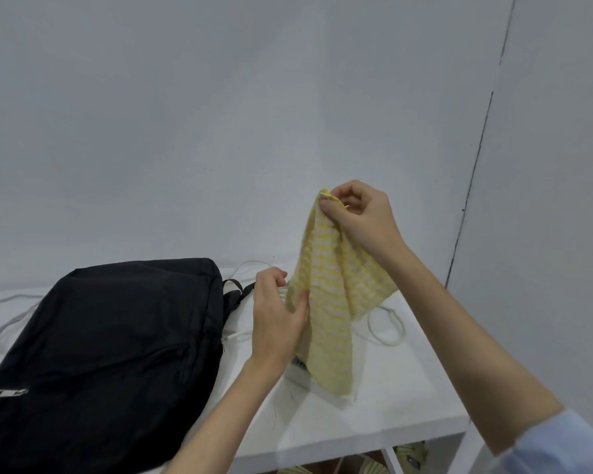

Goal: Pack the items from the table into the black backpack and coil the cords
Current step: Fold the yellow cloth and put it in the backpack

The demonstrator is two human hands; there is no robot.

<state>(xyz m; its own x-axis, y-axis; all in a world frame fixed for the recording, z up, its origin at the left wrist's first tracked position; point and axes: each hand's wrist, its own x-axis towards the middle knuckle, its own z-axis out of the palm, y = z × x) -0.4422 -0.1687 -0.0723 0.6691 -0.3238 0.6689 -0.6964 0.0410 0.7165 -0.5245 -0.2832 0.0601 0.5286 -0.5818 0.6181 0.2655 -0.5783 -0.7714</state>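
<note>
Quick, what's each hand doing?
Left hand: pinches the yellow cloth at its side edge.
Right hand: pinches the cloth's top corner.

A plain pale grey wall (220, 114) fills most of the view, evenly lit, with no strong shadows. At the right a second wall (562, 165) meets it along a thin dark seam (476, 172) that runs from top to bottom, slightly slanted. Below stands a white table (401, 398) pushed against both walls, its front edge and 1 white leg (391, 458) showing. Under the table, pale green shoes (408, 455) sit on a brownish floor (326, 468).
</note>
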